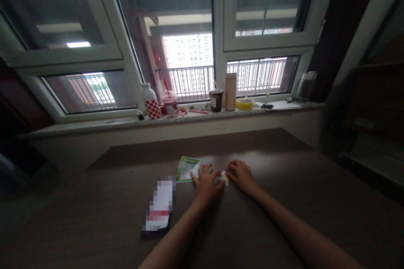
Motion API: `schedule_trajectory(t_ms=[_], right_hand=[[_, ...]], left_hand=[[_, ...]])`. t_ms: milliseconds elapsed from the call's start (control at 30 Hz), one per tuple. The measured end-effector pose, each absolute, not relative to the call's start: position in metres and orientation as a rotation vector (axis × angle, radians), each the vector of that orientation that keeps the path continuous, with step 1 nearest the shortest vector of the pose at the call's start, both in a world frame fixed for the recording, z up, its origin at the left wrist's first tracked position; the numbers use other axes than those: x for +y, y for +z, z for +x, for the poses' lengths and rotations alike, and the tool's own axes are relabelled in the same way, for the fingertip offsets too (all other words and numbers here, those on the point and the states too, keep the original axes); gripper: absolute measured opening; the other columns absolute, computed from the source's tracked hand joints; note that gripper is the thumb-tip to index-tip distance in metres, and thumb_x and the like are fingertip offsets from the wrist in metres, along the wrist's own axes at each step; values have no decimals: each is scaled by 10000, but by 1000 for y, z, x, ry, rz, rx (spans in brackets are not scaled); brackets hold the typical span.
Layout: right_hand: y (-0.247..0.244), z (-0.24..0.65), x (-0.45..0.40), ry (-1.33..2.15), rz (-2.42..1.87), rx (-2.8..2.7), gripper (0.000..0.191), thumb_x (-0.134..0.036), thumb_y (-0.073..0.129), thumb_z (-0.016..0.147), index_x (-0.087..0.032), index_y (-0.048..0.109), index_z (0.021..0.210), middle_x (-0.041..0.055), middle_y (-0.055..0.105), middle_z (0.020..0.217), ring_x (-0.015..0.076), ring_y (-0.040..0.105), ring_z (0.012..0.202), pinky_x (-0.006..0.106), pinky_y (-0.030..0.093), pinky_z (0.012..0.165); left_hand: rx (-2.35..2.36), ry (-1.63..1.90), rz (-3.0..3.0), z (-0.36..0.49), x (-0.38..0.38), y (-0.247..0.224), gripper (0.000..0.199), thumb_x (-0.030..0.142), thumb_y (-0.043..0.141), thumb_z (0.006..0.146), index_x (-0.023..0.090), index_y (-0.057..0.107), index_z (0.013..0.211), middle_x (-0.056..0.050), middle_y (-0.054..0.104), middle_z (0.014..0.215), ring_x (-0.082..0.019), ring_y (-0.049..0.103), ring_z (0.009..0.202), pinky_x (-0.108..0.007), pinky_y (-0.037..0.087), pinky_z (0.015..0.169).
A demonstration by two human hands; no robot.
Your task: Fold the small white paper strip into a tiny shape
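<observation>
A small crumpled white, green and orange piece [225,178], perhaps a sticker or wrapper, lies between my two hands just above the table. My left hand [207,184] holds its left side between thumb and forefinger, while the other fingers spread over toward a green-and-white printed packet [184,171]. That packet is flat on the table, its right edge partly covered by those fingers. From the other side, my right hand [242,175] pinches the piece with curled fingers, wrist close to the tabletop. The fingertips are too small to show the exact grip.
Left of my forearm, a dark-edged phone [160,206] with a blurred screen lies on the brown table [271,227]. Along the windowsill [202,117] stand a checkered bottle [151,103], drink cups [216,100], a tan flask [230,92], yellow tape [245,104] and scissors [267,106].
</observation>
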State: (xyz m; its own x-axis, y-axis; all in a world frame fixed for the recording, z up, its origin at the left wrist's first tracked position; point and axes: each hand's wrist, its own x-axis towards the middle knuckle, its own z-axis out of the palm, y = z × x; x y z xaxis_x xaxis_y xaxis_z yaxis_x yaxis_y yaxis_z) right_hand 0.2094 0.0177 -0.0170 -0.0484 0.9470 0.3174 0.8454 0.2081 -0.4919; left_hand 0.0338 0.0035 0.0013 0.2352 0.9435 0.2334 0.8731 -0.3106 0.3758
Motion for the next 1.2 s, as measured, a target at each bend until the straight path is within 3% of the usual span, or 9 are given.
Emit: schedule_trajectory(t_ms=[233,1200], right_hand=[[-16,214,18,312,-1614,-1887,107,-335,660,815,-278,731,873,25,620,1079,225,499,1095,371,344,955],[-18,208,17,234,-1648,-1901,115,-344,651,822,-259,699,883,40,597,1061,224,479,1084,372,354,942]], left_hand=[[1738,663,2325,33,4,-3,283,479,614,808,364,665,1062,-34,455,1423,-317,275,1375,-719,79,1078],[1809,629,2347,39,9,-3,266,534,599,805,346,690,971,-23,449,1440,-330,291,1367,-757,60,1050]])
